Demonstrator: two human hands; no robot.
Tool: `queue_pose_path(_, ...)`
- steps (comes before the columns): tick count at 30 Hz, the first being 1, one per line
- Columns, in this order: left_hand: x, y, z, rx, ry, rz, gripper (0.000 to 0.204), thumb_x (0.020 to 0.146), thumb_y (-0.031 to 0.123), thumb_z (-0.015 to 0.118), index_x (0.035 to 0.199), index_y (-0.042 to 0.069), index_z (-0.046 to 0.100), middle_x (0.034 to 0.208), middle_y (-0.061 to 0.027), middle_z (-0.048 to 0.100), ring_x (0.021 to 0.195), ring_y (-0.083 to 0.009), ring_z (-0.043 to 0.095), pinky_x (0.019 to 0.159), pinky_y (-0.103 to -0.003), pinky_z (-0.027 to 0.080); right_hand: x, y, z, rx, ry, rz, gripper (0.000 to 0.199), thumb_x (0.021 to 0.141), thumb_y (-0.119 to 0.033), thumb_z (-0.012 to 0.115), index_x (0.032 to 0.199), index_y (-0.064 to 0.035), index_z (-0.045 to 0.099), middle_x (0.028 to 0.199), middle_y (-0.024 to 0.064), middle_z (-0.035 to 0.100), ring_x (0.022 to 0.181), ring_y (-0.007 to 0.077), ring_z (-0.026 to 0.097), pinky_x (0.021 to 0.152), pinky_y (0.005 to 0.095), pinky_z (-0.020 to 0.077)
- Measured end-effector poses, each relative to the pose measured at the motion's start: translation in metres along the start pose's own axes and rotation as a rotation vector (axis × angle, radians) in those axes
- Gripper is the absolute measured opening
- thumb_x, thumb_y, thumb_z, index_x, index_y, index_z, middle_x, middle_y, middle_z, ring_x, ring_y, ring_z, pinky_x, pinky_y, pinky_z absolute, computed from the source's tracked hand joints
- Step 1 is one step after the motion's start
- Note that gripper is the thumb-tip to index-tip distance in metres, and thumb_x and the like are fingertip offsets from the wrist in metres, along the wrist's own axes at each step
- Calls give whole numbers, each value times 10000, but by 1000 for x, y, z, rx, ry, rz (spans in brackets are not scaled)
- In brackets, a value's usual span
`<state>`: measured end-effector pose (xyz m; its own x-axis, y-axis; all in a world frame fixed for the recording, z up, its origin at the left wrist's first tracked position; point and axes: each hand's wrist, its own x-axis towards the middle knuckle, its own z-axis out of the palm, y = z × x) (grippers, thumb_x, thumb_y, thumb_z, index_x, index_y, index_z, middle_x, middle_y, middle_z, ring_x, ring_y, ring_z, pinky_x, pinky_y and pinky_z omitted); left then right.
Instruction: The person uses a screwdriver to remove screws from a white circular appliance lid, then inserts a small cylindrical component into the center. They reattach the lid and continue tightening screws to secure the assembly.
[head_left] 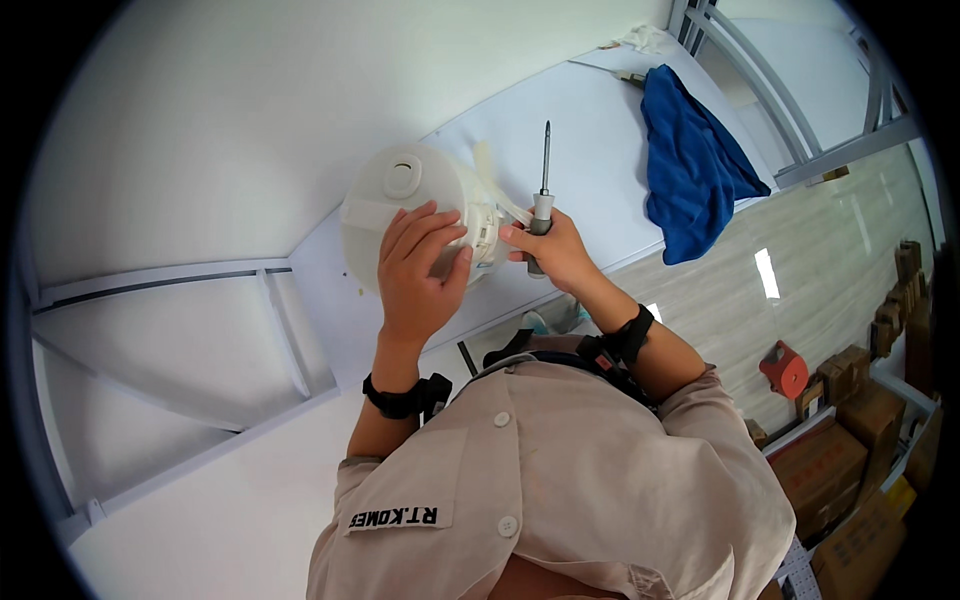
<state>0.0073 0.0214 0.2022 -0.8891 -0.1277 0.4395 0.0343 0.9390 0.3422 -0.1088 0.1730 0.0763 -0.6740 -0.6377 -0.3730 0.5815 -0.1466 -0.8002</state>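
A round white appliance that looks like a rice cooker [365, 200] stands on the white table, with an oval vent on its lid. My left hand [420, 275] rests on the lid near the front latch, its fingers stretched out. In my right hand [562, 252] is a screwdriver [542, 212] with a grey and white handle, its metal shaft pointing away from me. The thumb of that hand reaches toward the latch side; whether it touches is hard to tell. A cream-coloured curved strip, perhaps the carrying handle [486, 168], sticks out beside the cooker.
On the white table [590, 130], a blue cloth [690, 165] hangs over the right edge. Behind it lies a thin tool [627, 76] near crumpled white tissue [645, 40]. A wall borders the far left. Cardboard boxes [820, 470] and a red object [785, 370] are at the right.
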Motion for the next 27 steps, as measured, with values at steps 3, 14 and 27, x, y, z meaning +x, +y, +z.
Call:
queue_pose_path(3,0,-1,-1,-1,-10,5,201,819,78,786,1016,91,751,1206,-45,748,1257,-316,651,1157,-528,421,0,-3,0,28,-3,68,407,898,-230,854,1089,35,611,974,73,640,852,175,679,723,343,645)
queue_pose_path(14,2,-1,2,18,17,44,205,786,70,788,984,112,751,1161,-26,743,1217,-305,663,1127,-520,440,4,2,0,223,38,212,368,1003,-283,732,1080,53,601,977,118,664,778,233,725,726,363,657)
queue_pose_path(27,3,3,4,89,-4,60,302,739,126,853,1023,130,749,1194,-33,708,1231,-329,642,1127,-540,433,-8,-1,7,88,-2,205,563,961,-324,807,1247,93,560,1077,162,705,872,228,751,779,347,656)
